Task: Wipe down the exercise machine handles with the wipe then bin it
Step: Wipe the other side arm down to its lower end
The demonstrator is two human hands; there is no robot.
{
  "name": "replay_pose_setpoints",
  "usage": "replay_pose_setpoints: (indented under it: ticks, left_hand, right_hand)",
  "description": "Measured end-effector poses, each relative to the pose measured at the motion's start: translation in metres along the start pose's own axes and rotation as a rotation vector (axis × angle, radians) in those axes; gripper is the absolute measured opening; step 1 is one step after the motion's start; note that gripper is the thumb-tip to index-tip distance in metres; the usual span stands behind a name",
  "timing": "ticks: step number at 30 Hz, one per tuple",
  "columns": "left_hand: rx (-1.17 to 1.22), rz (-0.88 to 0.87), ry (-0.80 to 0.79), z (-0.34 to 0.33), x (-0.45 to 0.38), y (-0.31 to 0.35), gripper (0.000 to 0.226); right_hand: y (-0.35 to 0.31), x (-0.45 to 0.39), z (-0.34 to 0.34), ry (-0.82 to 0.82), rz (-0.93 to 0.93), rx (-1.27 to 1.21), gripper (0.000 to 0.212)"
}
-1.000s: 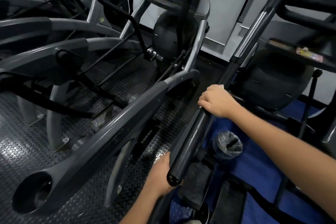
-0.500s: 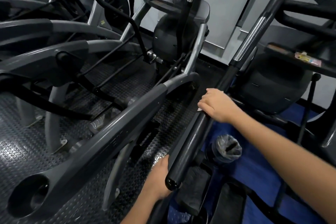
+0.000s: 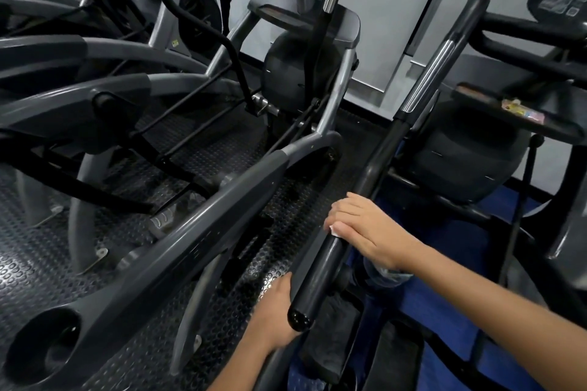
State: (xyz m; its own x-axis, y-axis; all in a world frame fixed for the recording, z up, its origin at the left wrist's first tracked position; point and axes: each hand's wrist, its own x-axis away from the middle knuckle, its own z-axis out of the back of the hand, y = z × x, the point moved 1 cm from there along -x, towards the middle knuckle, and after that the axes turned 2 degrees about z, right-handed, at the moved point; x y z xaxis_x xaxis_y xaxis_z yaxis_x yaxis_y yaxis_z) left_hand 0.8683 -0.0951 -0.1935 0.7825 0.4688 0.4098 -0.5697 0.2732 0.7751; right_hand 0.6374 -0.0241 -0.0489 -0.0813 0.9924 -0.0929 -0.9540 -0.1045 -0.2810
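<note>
A long black padded handle (image 3: 320,276) of an exercise machine slants from the lower middle up to a chrome section at the upper right. My right hand (image 3: 365,225) wraps round it a short way above its rounded end, pressing a white wipe (image 3: 334,231) against the grip; only a small corner of the wipe shows under my fingers. My left hand (image 3: 273,314) sits lower down, beside the handle's end, gripping a dark grey part of the machine frame behind it.
A thick grey frame arm (image 3: 158,263) crosses to the left. Other machines crowd the left and right. A cup holder lined with a plastic bag (image 3: 386,274) shows under my right wrist. Studded rubber floor (image 3: 38,276) lies left, blue mat (image 3: 451,263) right.
My right hand with the wipe has slid down the handle toward its end. My left hand stays in place.
</note>
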Motion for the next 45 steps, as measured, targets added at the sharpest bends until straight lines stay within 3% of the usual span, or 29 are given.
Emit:
replay_pose_setpoints:
  ticks: [3,6,9,12,14,17,20,22,25,28,30,32,35,38,40,43,45]
  left_hand:
    - [-0.001,0.003,0.0,-0.002,0.0,-0.001,0.115]
    - [0.01,0.017,-0.004,-0.002,-0.001,-0.001,0.118]
    - [-0.015,0.01,0.003,-0.002,0.0,-0.001,0.122]
    - [-0.039,0.012,0.007,-0.003,-0.001,-0.004,0.118]
    - [-0.049,0.034,-0.001,-0.002,-0.002,-0.004,0.117]
    - [-0.032,0.035,-0.01,0.0,0.0,0.001,0.116]
    - [-0.036,0.037,-0.009,0.0,0.0,0.0,0.115]
    - [-0.055,0.044,-0.012,0.0,-0.001,0.0,0.117]
    - [-0.062,0.039,-0.017,-0.001,-0.002,-0.003,0.114]
    - [-0.053,0.032,-0.016,-0.003,-0.004,-0.007,0.114]
    - [-0.039,0.021,-0.006,-0.004,-0.004,-0.006,0.113]
    - [-0.018,-0.006,0.008,-0.003,-0.002,-0.003,0.111]
    - [-0.001,-0.027,0.014,-0.002,0.001,-0.001,0.121]
    - [-0.01,-0.006,0.007,-0.003,-0.001,-0.003,0.119]
    - [-0.008,-0.004,0.013,-0.003,-0.002,-0.003,0.108]
    - [-0.015,0.01,0.015,-0.003,-0.002,-0.003,0.108]
    - [-0.027,0.026,0.016,-0.004,-0.004,-0.006,0.11]
  right_hand:
    - [0.028,0.003,0.006,0.051,-0.053,0.094,0.045]
    - [0.061,-0.024,0.025,-0.009,-0.173,0.305,0.062]
    - [0.066,-0.061,0.036,-0.233,-0.31,0.558,0.072]
    - [0.049,-0.085,0.037,-0.506,-0.472,0.585,0.055]
    - [0.03,-0.089,0.032,-0.576,-0.472,0.567,0.048]
    - [0.004,-0.074,0.014,-0.502,-0.32,0.522,0.045]
    - [-0.004,-0.04,-0.001,-0.27,-0.109,0.277,0.057]
    - [0.001,-0.019,-0.004,-0.126,-0.022,0.118,0.051]
    - [0.018,-0.007,0.005,-0.006,-0.024,0.078,0.042]
    - [0.056,-0.02,0.019,-0.008,-0.149,0.212,0.054]
    - [0.07,-0.042,0.03,-0.134,-0.233,0.426,0.069]
    - [0.064,-0.069,0.039,-0.39,-0.363,0.573,0.08]
    - [0.038,-0.096,0.041,-0.672,-0.542,0.613,0.059]
    - [0.0,-0.094,0.024,-0.742,-0.484,0.58,0.051]
    - [-0.017,-0.073,0.011,-0.606,-0.303,0.542,0.048]
    - [-0.014,-0.035,0.002,-0.207,-0.059,0.274,0.055]
    - [-0.001,-0.023,-0.002,-0.084,0.026,0.136,0.051]
